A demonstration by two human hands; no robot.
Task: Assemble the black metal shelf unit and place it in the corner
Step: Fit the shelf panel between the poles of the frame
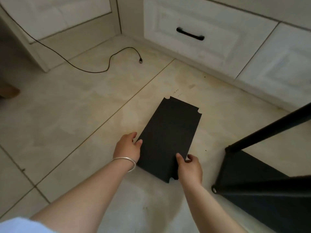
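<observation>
A black metal shelf panel (170,132) with notched corners lies flat on the tiled floor in the middle of the view. My left hand (128,147), with a silver bangle on the wrist, grips its left long edge, thumb on top. My right hand (190,167) pinches the near right corner, thumb on the top face and fingers curled at the edge. At the lower right stands a partly built black shelf frame (252,179) with a black pole (269,128) rising from its corner.
White cabinets with a black drawer handle (190,34) run along the back and right. A black cable (109,63) with a loose plug trails over the floor at the upper left. A brown object (8,91) sits at the left edge.
</observation>
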